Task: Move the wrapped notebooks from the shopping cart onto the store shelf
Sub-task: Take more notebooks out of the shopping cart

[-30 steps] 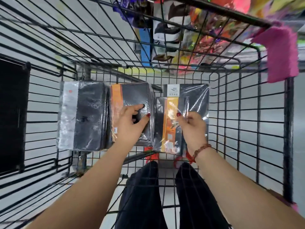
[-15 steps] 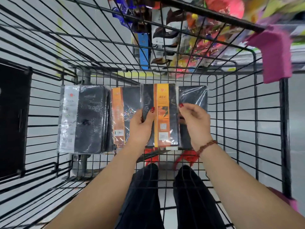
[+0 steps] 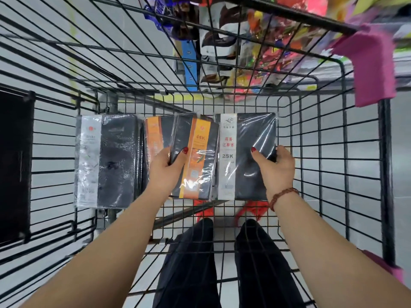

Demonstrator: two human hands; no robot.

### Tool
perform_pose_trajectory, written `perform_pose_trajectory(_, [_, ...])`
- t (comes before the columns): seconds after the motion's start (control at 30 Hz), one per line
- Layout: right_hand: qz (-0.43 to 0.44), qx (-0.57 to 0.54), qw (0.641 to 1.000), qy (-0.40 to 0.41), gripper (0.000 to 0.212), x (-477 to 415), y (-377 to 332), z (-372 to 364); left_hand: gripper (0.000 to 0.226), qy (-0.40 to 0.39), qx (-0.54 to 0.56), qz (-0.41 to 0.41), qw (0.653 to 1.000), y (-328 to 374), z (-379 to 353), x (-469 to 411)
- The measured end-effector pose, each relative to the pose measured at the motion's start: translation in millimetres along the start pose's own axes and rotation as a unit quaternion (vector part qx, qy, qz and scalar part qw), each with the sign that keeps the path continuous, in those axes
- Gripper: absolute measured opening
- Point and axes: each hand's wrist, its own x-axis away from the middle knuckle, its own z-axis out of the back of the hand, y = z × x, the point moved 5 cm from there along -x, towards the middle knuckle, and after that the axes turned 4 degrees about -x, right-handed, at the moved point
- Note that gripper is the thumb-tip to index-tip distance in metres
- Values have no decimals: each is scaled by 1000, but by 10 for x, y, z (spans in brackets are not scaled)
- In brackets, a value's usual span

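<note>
As right hand (image 3: 275, 170) clasps notebook (image 3: 244, 134) edge, cart wall (image 3: 384, 174) stands near.

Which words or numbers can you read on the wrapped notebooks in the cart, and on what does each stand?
"48K": orange-banded notebook, gripped by the left hand.
"25K": white-banded notebook, gripped by the right hand.
"商务记事本": same white band.
"DIARY", faint: silver-banded pack, far left.
Smaller print, hanging packets: too blurred.

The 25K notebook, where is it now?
Head view: the 25K notebook is right of centre in the shopping cart, gripped by the right hand, beside the 48K notebook in the left hand.
</note>
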Motion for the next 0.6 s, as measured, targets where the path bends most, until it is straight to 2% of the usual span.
perform_pose_trajectory(0.1, [-83, -52, 995, -33, 54, -12, 64, 25, 27, -12, 10, 8, 1000, -29, -8, 11])
perform_pose_trajectory(0.2, [-107, -64, 990, -71, 34, -73, 77, 56, 32, -18, 20, 6, 1000, -37, 2, 11])
perform_pose_trajectory(0.5, [-78, -92, 991, -59, 30, 7, 118, 110, 29, -6, 24, 9, 1000, -53, -7, 88])
perform_pose_trajectory(0.6, [-92, -66, 988, -103, 38, 43, 94, 88, 26, -10, 26, 7, 1000, -76, -15, 166])
